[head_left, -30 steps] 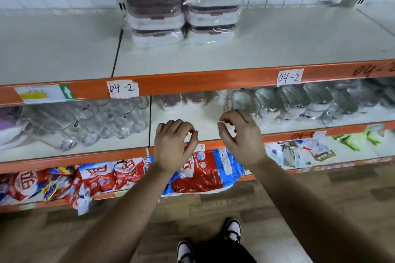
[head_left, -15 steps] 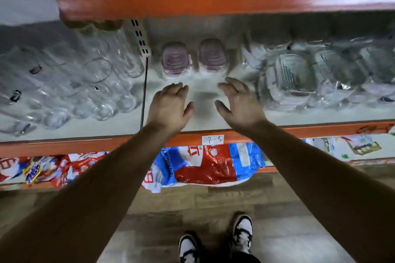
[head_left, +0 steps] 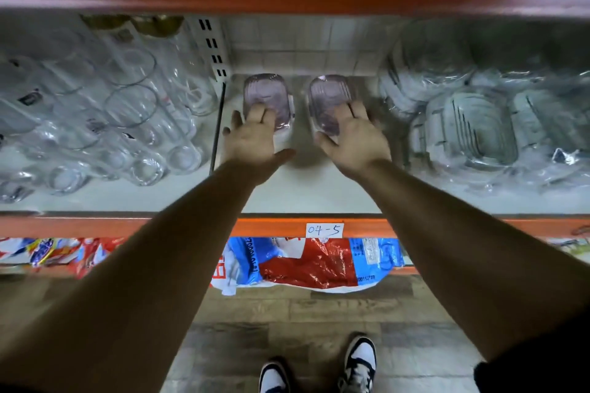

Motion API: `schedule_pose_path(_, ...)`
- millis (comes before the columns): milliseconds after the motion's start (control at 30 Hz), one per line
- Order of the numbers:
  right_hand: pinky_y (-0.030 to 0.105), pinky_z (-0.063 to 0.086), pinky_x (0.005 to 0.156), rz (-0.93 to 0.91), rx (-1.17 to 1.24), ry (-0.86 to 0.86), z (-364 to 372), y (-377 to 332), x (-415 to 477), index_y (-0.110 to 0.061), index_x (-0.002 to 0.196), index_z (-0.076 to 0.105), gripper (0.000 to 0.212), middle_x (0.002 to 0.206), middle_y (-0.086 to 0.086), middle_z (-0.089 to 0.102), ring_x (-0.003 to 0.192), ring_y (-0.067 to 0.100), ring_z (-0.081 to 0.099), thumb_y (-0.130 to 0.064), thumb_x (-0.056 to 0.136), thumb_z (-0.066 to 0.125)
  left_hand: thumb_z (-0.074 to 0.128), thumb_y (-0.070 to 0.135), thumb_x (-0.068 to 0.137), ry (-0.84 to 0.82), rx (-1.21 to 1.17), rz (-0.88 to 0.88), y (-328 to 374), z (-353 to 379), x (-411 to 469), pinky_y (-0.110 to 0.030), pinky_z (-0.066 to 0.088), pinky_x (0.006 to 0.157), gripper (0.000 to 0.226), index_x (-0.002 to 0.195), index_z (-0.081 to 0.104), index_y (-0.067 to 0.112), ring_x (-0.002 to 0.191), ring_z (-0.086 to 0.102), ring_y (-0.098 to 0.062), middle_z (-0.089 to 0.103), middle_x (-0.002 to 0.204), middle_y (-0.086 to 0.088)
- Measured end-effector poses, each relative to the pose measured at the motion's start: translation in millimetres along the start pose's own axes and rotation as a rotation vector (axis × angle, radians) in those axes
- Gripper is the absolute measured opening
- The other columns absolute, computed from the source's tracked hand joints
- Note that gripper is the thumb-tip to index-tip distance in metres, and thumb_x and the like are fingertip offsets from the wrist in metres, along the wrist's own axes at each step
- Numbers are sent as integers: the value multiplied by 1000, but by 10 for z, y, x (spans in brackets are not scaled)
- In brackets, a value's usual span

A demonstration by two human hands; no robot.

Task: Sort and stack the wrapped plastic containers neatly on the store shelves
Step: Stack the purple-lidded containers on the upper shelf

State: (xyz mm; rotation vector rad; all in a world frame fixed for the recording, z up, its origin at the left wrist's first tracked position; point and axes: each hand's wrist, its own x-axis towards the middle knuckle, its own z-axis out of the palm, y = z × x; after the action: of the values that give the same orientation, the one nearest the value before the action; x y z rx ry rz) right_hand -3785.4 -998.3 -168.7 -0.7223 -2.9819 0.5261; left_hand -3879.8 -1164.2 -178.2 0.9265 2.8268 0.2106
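- Reaches into the shelf (head_left: pixel 303 198) with both arms, toward its back edge.
- Lays the left hand (head_left: pixel 255 140) over the front of the left container (head_left: pixel 265 89), fingers straight and spread, gripping nothing.
- Lays the right hand (head_left: pixel 354 137) likewise over the right container (head_left: pixel 329 89), fingers released and fanned, thumb out to the side.
- Cannot tell whether the fingertips press the purple lids or hover just above.
- Keeps both wrapped containers side by side, slightly apart, at the middle of the shelf's back edge, near the tiled wall (head_left: pixel 303 51).
- Shows glass tumblers (head_left: pixel 111 112) crowding the shelf's left end, clear wrapped dishes (head_left: pixel 463 128) its right end.
- Carries a label (head_left: pixel 324 229) reading "04-5" on the orange front edge, with snack bags (head_left: pixel 306 262) beneath.
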Motion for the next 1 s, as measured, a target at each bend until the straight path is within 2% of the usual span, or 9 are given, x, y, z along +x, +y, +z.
schedule_pose_path(67, 41, 48, 84, 12, -61, 14, -12, -63, -193, -15, 139, 40, 66, 141, 9, 33, 121, 39, 44, -57, 91, 56, 47, 76, 78, 90, -14, 10, -1, 35, -208, -45, 44, 97, 86, 139, 44, 15, 123, 47, -39, 44, 142, -8)
schedule_pose_path(167, 40, 50, 81, 43, -116, 29, -4, -97, -394, -18, 139, 42, 68, 140, 10, 35, 119, 37, 44, -58, 87, 61, 57, 69, 82, 180, -66, -50, 70, 47, -458, -39, 46, 84, 72, 130, 54, 14, 109, 53, -36, 47, 133, -7)
schedule_pose_path(267, 36, 47, 75, 68, -115, 51, -1, -125, -535, -18, 132, 48, 58, 136, 8, 38, 118, 36, 43, -52, 88, 63, 67, 56, 81, 217, -166, -146, 154, 43, -617, -38, 46, 80, 51, 111, 62, 15, 106, 51, -34, 49, 125, -6)
schedule_pose_path(400, 37, 46, 76, 102, -21, 88, -68, -121, -812, -14, 121, 51, 49, 127, 10, 43, 114, 35, 44, -44, 85, 67, 76, 42, 75, 286, -328, -146, 150, -30, -885, -37, 41, 79, 37, 89, 57, 14, 96, 51, -33, 51, 108, -8)
schedule_pose_path(567, 42, 49, 76, 80, 124, 186, -297, -133, -1370, -9, 116, 55, 50, 119, 16, 46, 105, 38, 49, -36, 77, 73, 70, 47, 74, 342, -356, -34, 64, -292, -1374, -34, 43, 76, 43, 102, 59, 16, 89, 55, -31, 53, 106, -7)
schedule_pose_path(667, 46, 50, 81, 83, 161, 234, -492, -194, -1703, -8, 115, 57, 55, 120, 16, 50, 100, 38, 51, -46, 75, 60, 61, 52, 73, 357, -357, 43, 24, -516, -1673, -37, 50, 80, 52, 108, 63, 15, 90, 58, -32, 56, 109, -7)
schedule_pose_path(733, 43, 50, 80, 69, 193, 263, -641, -240, -1931, -10, 114, 59, 58, 120, 13, 52, 98, 36, 51, -49, 72, 53, 62, 52, 73, 367, -370, 74, 12, -671, -1873, -40, 52, 83, 55, 113, 66, 13, 94, 59, -32, 57, 112, -8)
schedule_pose_path(867, 40, 49, 83, 25, 257, 328, -999, -313, -2352, -12, 119, 61, 58, 124, 7, 53, 106, 32, 51, -44, 71, 57, 64, 48, 75, 408, -418, 136, 76, -994, -2239, -43, 53, 84, 58, 117, 68, 9, 99, 60, -30, 57, 113, -8)
schedule_pose_path(1000, 38, 45, 90, -25, 373, 443, -1377, -383, -2702, -15, 119, 63, 54, 125, -1, 52, 112, 25, 49, -37, 70, 58, 67, 44, 75, 472, -479, 232, 204, -1379, -2542, -39, 54, 83, 56, 119, 69, 9, 101, 60, -27, 56, 113, -5)
